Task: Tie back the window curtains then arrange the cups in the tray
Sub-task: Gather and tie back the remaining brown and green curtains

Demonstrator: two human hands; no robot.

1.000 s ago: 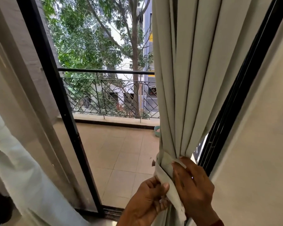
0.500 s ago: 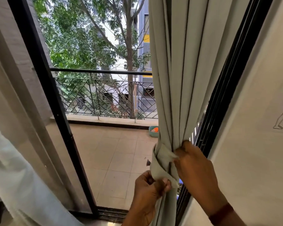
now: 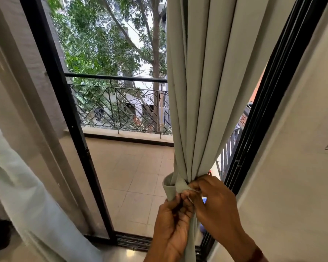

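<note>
The grey curtain [image 3: 212, 87] hangs w/ its long axis vertical, top cut off by the upper frame edge, pleats running down and narrowing to a gathered waist just left of the black door frame [image 3: 269, 103]. A tie-back band [image 3: 173, 187] of the same grey cloth wraps round that waist, lying roughly horizontal, its loop bulging out on the side away from the door frame.

Both hands sit at the gather, touching each other. The left hand [image 3: 171, 226] is just below the band, fingers closed on the band's loose end and on curtain cloth below it. The right hand [image 3: 215, 202] is between curtain and door frame, fingertips pinched on the band where it crosses the pleats. Both are clamped on cloth, none spread.

Below the hands the curtain drops on as a narrow strip, mostly hidden behind the left hand & cut off at the bottom edge. Whether the band is knotted or only held can't be made out; the fingers cover the join. Well left of the door frame, a pale sheer curtain [image 3: 27, 195] hangs blurred, only partly in view. A dark red band shows at the right wrist, cropped.
</note>
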